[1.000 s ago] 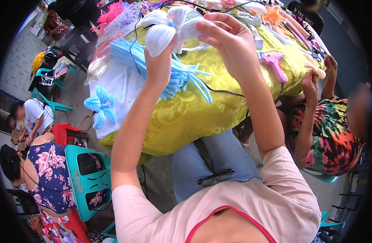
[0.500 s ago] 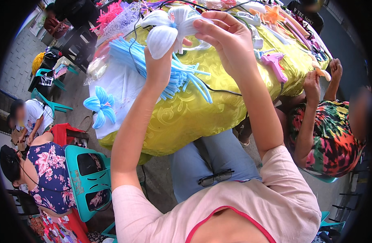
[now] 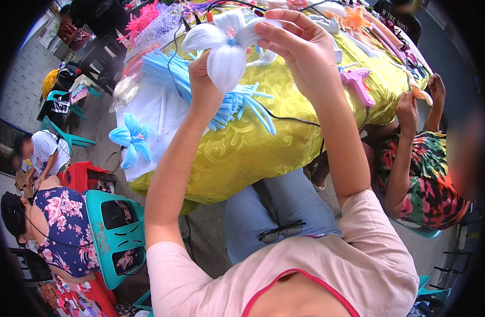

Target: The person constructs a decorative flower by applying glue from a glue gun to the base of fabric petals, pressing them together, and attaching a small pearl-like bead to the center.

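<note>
A white fuzzy-stemmed flower (image 3: 226, 63) with a light blue and pink centre is held up over the table. My left hand (image 3: 204, 79) grips it from beneath, the fingers mostly hidden behind the petals. With thumb and fingertips my right hand (image 3: 300, 45) pinches a white petal on the flower's right side. Below and behind the left hand lies a bundle of light blue pipe cleaners (image 3: 171, 74). A finished-looking blue flower (image 3: 130, 138) rests on white sheeting at the table's left corner.
The table has a shiny yellow-green cloth (image 3: 242, 158). A pink glue gun (image 3: 357, 84) lies right of my right arm; black cords cross the cloth. A person at right holds a peach flower (image 3: 419, 90). Eyeglasses (image 3: 282, 231) rest on my lap. A teal chair (image 3: 113, 238) stands at left.
The white flower has turned so its centre faces me more, and its lower petal has swung right. My right hand has shifted slightly, still at a petal.
</note>
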Action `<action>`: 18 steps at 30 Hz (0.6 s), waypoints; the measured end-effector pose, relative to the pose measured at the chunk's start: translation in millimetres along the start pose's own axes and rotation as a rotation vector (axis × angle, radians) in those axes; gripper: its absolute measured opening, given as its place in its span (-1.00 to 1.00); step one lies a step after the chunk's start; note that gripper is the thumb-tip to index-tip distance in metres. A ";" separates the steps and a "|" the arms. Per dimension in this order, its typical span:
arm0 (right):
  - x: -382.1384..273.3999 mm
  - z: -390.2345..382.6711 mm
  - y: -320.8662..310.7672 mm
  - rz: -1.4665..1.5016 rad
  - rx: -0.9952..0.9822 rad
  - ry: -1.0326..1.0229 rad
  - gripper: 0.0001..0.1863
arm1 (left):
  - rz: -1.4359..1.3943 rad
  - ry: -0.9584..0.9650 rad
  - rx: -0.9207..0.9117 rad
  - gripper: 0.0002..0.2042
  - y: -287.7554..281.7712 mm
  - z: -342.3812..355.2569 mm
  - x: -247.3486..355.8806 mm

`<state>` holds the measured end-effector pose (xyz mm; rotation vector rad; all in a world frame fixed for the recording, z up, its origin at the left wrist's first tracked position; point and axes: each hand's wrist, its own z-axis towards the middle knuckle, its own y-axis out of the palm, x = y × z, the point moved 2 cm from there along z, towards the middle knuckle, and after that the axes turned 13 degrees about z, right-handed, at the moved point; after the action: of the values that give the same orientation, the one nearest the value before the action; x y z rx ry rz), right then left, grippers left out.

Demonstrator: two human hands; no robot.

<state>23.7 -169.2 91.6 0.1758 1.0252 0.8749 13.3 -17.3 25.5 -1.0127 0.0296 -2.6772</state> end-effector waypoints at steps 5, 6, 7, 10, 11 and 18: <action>-3.7 1.1 -0.9 -0.144 -0.020 0.079 -0.50 | 0.032 -0.016 0.049 -0.85 1.1 -3.1 5.5; -2.0 -0.3 -0.7 -0.068 0.009 0.059 -0.57 | 0.039 -0.006 0.093 -0.86 0.5 -4.0 3.7; 1.2 -2.8 -0.3 0.008 0.038 0.041 -0.64 | 0.046 0.004 0.136 -0.87 -0.7 -4.9 2.6; 1.7 -2.3 -4.2 0.093 0.018 0.114 -0.71 | -0.014 -0.007 0.147 -0.83 -3.1 -8.2 0.7; 0.1 -1.7 -6.0 0.098 -0.006 0.160 -0.72 | 0.023 -0.007 0.119 -0.82 -3.3 -9.0 1.0; -7.1 2.7 -9.5 -0.001 -0.024 0.204 -0.77 | 0.116 0.090 0.183 -0.91 3.6 -4.2 5.5</action>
<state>29.5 -179.8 92.9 0.0663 1.2038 0.9174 7.5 -22.5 25.5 -0.8095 -0.1323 -2.5636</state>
